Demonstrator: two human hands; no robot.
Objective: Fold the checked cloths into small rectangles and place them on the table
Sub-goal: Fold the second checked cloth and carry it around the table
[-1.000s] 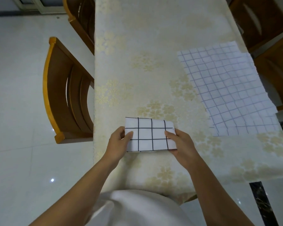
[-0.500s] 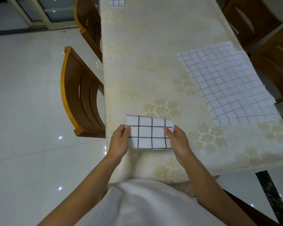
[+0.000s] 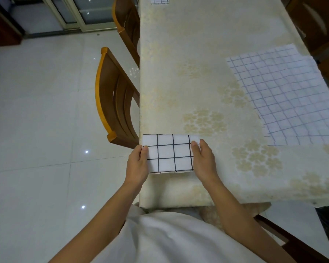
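Cloth (image 3: pixel 169 154) pinched at both ends by left hand (image 3: pixel 138 165) and right hand (image 3: pixel 204 162) — folding looks done, next: lay it on counter (image 3: pixel 198 44).

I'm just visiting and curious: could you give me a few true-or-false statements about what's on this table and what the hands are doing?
1. The left hand and the right hand each grip one end of the folded black-checked cloth. True.
2. The blue-checked cloth is folded into a small rectangle. False: it lies spread open on the right side of the table.
3. A wooden chair stands along the table's left side. True.
4. The table is covered in plain red. False: its cover is cream with pale flower patterns.
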